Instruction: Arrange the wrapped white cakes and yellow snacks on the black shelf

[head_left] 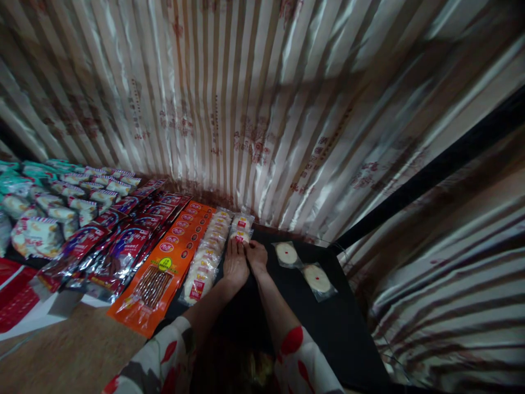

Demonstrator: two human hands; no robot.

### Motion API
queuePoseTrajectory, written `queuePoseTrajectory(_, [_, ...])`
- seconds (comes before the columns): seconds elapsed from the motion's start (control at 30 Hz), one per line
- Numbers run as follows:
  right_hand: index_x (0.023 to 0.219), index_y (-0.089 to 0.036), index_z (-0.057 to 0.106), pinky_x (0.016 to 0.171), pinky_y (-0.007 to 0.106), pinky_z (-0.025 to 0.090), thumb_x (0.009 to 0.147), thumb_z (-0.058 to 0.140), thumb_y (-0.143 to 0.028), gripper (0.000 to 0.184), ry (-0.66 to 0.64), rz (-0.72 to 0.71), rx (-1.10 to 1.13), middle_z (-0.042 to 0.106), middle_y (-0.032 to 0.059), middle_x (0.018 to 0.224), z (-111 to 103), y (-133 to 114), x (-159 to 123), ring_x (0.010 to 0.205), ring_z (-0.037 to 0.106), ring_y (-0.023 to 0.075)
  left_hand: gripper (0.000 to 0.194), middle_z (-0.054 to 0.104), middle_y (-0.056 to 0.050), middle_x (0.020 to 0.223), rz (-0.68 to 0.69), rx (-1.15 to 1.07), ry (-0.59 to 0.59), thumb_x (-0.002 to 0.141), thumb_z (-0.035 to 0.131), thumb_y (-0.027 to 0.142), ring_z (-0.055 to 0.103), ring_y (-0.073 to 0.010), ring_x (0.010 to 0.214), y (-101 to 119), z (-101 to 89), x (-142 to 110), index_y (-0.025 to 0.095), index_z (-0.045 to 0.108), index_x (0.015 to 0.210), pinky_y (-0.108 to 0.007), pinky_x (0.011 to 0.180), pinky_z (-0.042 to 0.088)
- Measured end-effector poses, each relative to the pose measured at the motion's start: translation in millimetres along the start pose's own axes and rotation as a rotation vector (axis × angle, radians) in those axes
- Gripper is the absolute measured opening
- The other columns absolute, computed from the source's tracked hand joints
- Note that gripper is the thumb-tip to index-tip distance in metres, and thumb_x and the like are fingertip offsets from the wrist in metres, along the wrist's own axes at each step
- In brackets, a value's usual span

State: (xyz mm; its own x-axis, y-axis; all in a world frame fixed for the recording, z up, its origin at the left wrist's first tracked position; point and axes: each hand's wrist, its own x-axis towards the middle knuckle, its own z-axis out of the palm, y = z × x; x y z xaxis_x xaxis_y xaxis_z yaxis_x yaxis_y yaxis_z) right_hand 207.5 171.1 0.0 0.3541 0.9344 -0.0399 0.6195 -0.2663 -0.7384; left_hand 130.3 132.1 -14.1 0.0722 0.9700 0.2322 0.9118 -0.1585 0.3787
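Reaching forward over the black table (pixel 348 328), the left hand (pixel 237 265) and right hand (pixel 256 256) meet at the near packet (pixel 240 237). The left hand lies flat, its fingers straight and close together; the right hand is bent inward at the packet's right side. Whether either grips it, I cannot tell, as the fingers cover its near edge. The far packet (pixel 242 221) lies just behind, close to the striped curtain (pixel 229 120).

Close on the left, a packet row (pixel 199 279) of overlapping round cakes hems in the left hand. Past it come a long orange bag (pixel 178 243), a heap of dark red bags (pixel 131 243), then white bags (pixel 36 235) and green bags (pixel 36 171). Two loose packets (pixel 286 253) lie to the right, well apart from the hands. Beyond them, a black pole (pixel 430 161) slants up across the curtain.
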Motion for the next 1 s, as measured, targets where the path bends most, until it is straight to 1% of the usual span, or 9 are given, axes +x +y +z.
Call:
queuePoseTrajectory(0.07, [0.084, -0.025, 0.072, 0.065, 0.023, 0.046, 0.073, 0.057, -0.036, 0.022, 0.014, -0.004, 0.006, 0.072, 0.0019, 0.079, 3, 0, 5, 0.075, 0.065, 0.0170, 0.050, 0.039, -0.024, 0.136, 0.004, 0.005, -0.005, 0.080, 0.035, 0.008, 0.030, -0.0301, 0.131, -1, 0.1, 4, -0.003, 0.043, 0.128, -0.044, 0.106, 0.031])
queuePoseTrajectory(0.23, [0.082, -0.025, 0.072, 0.065, 0.023, 0.046, 0.073, 0.057, -0.035, 0.020, 0.022, -0.008, 0.000, 0.072, 0.0019, 0.077, 6, 0, 11, 0.074, 0.065, 0.0170, 0.050, 0.039, -0.023, 0.136, 0.008, 0.023, -0.024, 0.080, 0.036, 0.009, 0.029, -0.0308, 0.131, -2, 2.4, 7, -0.001, 0.043, 0.129, -0.045, 0.105, 0.031])
queuePoseTrajectory(0.4, [0.081, -0.023, 0.072, 0.066, 0.024, 0.045, 0.074, 0.056, -0.034, 0.021, 0.007, -0.034, -0.005, 0.071, 0.0038, 0.082, 9, 1, 13, 0.077, 0.065, 0.0180, 0.051, 0.039, -0.023, 0.137, 0.004, 0.037, -0.013, 0.079, 0.035, 0.006, 0.029, -0.0299, 0.131, -4, 5.4, 8, -0.001, 0.042, 0.130, -0.044, 0.105, 0.031])
queuePoseTrajectory(0.67, [0.080, -0.022, 0.070, 0.068, 0.024, 0.046, 0.073, 0.056, -0.032, 0.019, 0.014, -0.023, 0.048, 0.071, 0.0034, 0.078, 11, 3, 14, 0.076, 0.064, 0.0172, 0.053, 0.037, -0.024, 0.137, 0.065, 0.069, -0.012, 0.077, 0.042, 0.012, 0.026, -0.0332, 0.132, -7, 9.1, 8, -0.001, 0.041, 0.129, -0.048, 0.104, 0.030])
queuePoseTrajectory(0.8, [0.093, -0.016, 0.067, 0.072, 0.023, 0.047, 0.074, 0.052, -0.027, 0.026, 0.025, -0.026, 0.094, 0.070, 0.0054, 0.082, 11, 9, 7, 0.076, 0.064, 0.0159, 0.049, 0.038, -0.024, 0.136, 0.042, 0.066, -0.004, 0.079, 0.038, 0.009, 0.027, -0.0312, 0.132, -7, 11.7, 8, -0.001, 0.044, 0.127, -0.046, 0.105, 0.030])
queuePoseTrajectory(0.9, [0.101, -0.013, 0.063, 0.077, 0.025, 0.046, 0.074, 0.050, -0.025, 0.032, 0.090, -0.051, 0.161, 0.069, 0.0079, 0.090, 10, 15, -6, 0.080, 0.063, 0.0162, 0.048, 0.040, -0.023, 0.136, 0.038, 0.042, 0.036, 0.081, 0.034, 0.007, 0.028, -0.0282, 0.132, -6, 11.4, 7, 0.001, 0.043, 0.127, -0.044, 0.105, 0.032])
queuePoseTrajectory(1.0, [0.101, -0.014, 0.062, 0.081, 0.027, 0.045, 0.075, 0.046, -0.025, 0.033, 0.157, -0.084, 0.205, 0.067, 0.0086, 0.096, 7, 20, -22, 0.085, 0.061, 0.0168, 0.048, 0.039, -0.020, 0.138, 0.065, 0.024, 0.074, 0.083, 0.031, 0.007, 0.027, -0.0259, 0.133, -3, 8.2, -1, 0.004, 0.041, 0.129, -0.042, 0.104, 0.034])
